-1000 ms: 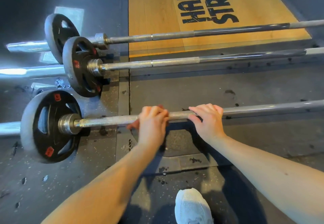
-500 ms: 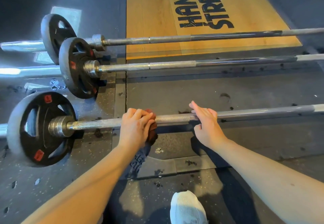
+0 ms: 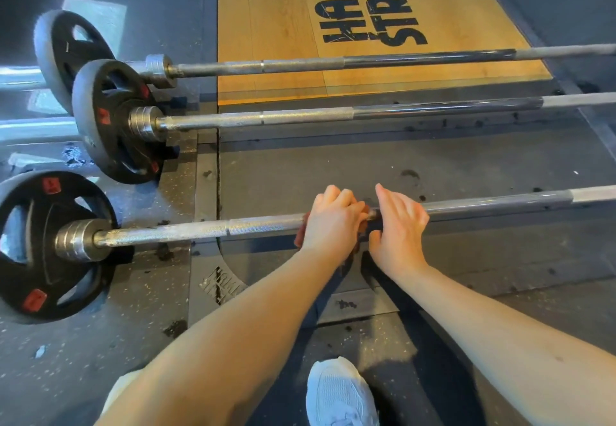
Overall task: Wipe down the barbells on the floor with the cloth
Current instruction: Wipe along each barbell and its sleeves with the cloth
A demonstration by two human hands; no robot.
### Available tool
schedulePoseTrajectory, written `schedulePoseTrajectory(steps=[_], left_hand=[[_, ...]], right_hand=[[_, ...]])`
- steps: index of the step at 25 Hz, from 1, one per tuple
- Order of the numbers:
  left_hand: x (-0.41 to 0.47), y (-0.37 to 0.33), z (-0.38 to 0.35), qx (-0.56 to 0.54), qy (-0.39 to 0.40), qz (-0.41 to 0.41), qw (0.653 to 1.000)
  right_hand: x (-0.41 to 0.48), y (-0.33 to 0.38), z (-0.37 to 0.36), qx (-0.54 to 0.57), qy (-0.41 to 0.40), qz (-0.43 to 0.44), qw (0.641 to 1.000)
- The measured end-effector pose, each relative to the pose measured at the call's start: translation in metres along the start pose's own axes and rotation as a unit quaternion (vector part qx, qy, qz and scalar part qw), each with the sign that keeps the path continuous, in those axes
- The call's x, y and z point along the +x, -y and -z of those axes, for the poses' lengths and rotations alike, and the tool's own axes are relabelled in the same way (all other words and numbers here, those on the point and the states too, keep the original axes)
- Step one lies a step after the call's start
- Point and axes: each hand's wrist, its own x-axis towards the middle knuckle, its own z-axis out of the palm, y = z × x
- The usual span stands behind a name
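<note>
Three barbells lie side by side on the gym floor. On the nearest barbell (image 3: 186,233) my left hand (image 3: 333,222) grips a reddish-brown cloth (image 3: 301,234) wrapped round the shaft; only its edges show under my fingers. My right hand (image 3: 398,225) rests on the same bar just to the right, fingers straight over the shaft, almost touching my left hand. The middle barbell (image 3: 300,117) and the far barbell (image 3: 300,66) lie beyond, untouched.
Black weight plates with red tags (image 3: 43,245) (image 3: 110,122) (image 3: 66,55) sit on the bars' left ends. A wooden lifting platform (image 3: 273,25) with black lettering lies beyond. My white shoe (image 3: 340,395) stands on the speckled rubber floor below my arms.
My left hand has slid the cloth to the right along the nearest bar, closing the gap to my right hand. My right hand's fingers have straightened over the bar.
</note>
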Motion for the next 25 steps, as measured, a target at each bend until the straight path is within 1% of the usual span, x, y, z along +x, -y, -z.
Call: schedulePoseTrajectory(steps=[2,5,9,11,13,15,16,17,18,20,21,23,25], left_hand=[[-0.028,0.035,0.004,-0.009,-0.048,-0.006,0.999],[-0.073,0.099,0.019,0.003,-0.097,0.029,0.995],[-0.123,0.163,0.045,0.038,-0.106,0.115,0.987],[-0.144,0.192,0.057,0.068,-0.109,0.143,0.981],[-0.158,0.211,0.064,0.076,-0.119,0.19,0.972],[-0.156,0.204,0.058,0.045,-0.146,0.253,0.955],[-0.149,0.191,0.052,0.015,-0.159,0.264,0.951],[-0.138,0.172,0.044,-0.01,-0.158,0.252,0.955],[-0.129,0.153,0.037,-0.022,-0.145,0.221,0.964],[-0.118,0.134,0.03,-0.013,-0.13,0.165,0.978],[-0.116,0.139,0.03,-0.015,-0.132,0.159,0.978],[-0.13,0.163,0.037,-0.011,-0.153,0.172,0.973],[-0.15,0.191,0.053,0.008,-0.164,0.223,0.961]], right_hand=[[-0.002,0.012,-0.005,0.009,-0.01,0.026,1.0],[0.0,0.038,-0.016,0.035,-0.012,0.083,0.996],[0.003,0.076,-0.032,0.082,-0.013,0.149,0.985],[0.006,0.095,-0.039,0.09,-0.015,0.173,0.981],[0.008,0.117,-0.046,0.081,0.005,0.193,0.978],[0.007,0.132,-0.053,0.057,0.035,0.208,0.976],[0.007,0.137,-0.057,0.048,0.044,0.21,0.976],[0.008,0.138,-0.058,0.046,0.048,0.207,0.976],[0.009,0.139,-0.059,0.052,0.044,0.199,0.978],[0.013,0.138,-0.063,0.067,0.03,0.188,0.979],[0.015,0.138,-0.065,0.07,0.026,0.185,0.98],[0.017,0.139,-0.07,0.078,0.023,0.183,0.98],[0.015,0.14,-0.071,0.086,0.022,0.181,0.98]])
